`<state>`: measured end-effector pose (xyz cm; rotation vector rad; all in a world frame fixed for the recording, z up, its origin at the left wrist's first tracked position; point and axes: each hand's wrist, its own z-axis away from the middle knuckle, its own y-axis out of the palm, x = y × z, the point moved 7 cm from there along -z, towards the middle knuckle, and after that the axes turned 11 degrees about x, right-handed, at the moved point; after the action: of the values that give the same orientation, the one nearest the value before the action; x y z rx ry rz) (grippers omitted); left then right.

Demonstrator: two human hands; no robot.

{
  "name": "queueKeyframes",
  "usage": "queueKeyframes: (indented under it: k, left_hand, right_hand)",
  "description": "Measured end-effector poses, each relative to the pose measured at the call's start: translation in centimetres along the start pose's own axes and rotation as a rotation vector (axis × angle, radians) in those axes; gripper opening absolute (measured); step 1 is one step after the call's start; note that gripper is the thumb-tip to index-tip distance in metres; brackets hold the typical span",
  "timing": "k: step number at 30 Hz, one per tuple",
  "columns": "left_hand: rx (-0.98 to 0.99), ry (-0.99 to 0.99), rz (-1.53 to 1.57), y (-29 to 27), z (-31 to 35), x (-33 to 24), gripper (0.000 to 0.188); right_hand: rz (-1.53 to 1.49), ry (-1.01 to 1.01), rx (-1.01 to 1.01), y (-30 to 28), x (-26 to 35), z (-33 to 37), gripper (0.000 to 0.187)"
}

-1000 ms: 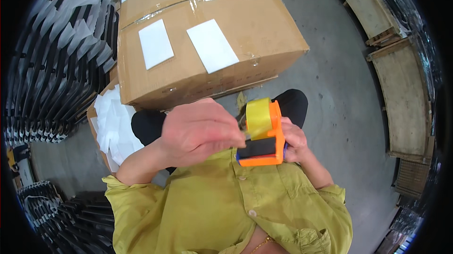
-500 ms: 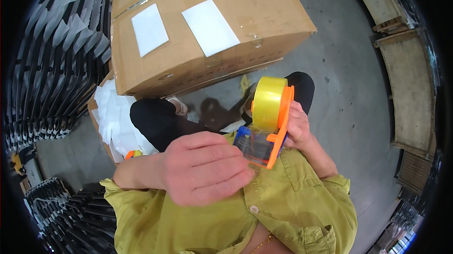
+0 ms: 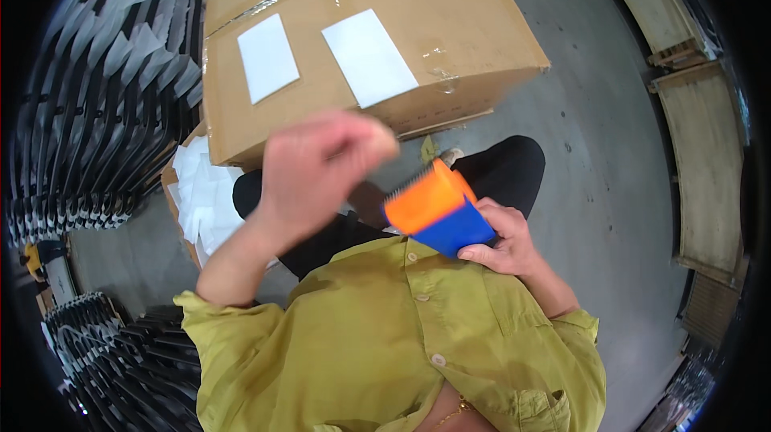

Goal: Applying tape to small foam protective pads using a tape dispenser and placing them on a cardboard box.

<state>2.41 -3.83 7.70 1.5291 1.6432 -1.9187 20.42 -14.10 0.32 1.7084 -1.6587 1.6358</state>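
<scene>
My right hand (image 3: 502, 241) grips an orange and blue tape dispenser (image 3: 438, 207), held close to my chest with its toothed edge pointing up toward the box. My left hand (image 3: 321, 167) is raised and blurred, fingers curled together, with nothing visible in it, hovering just left of the dispenser and in front of the box. A large cardboard box (image 3: 450, 46), sealed with clear tape and bearing two white labels (image 3: 365, 55), stands right in front of my knees.
A low open carton of white sheets (image 3: 201, 191) sits at my left knee. Racks of dark stacked parts (image 3: 96, 111) fill the left side. Wooden pallets (image 3: 707, 151) lean along the right. The floor is grey concrete (image 3: 610, 127).
The dispenser turned so its yellow tape roll no longer shows. My left hand rose from my chest to in front of the box. The view tilted slightly.
</scene>
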Motion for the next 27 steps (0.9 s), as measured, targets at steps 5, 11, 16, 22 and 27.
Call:
queueKeyframes:
  k: [5, 11, 16, 22, 27]
  left_hand:
    - [0.025, -0.277, 0.35, 0.2, -3.6, 6.7, 0.017]
    - [-0.05, -0.178, 0.188, -2.8, -6.9, 9.2, 0.017]
    - [-0.025, -0.128, 0.085, -2.1, -9.8, 11.5, 0.017]
    - [-0.075, -0.053, -0.136, -1.5, -11.1, 13.3, 0.017]
    - [-0.165, 0.112, -0.513, -1.2, -11.5, 13.7, 0.02]
  right_hand:
    - [-0.513, 0.595, 0.015, 2.1, -2.3, -1.9, 0.033]
    - [-0.414, 0.598, -0.072, 1.5, -1.6, -0.5, 0.028]
    - [-0.458, 0.64, -0.127, 1.7, -1.2, -3.1, 0.03]
    - [-0.564, 0.656, -0.238, 1.7, -3.4, -5.2, 0.038]
    - [-0.592, 0.652, -0.28, 1.5, -4.3, -5.9, 0.039]
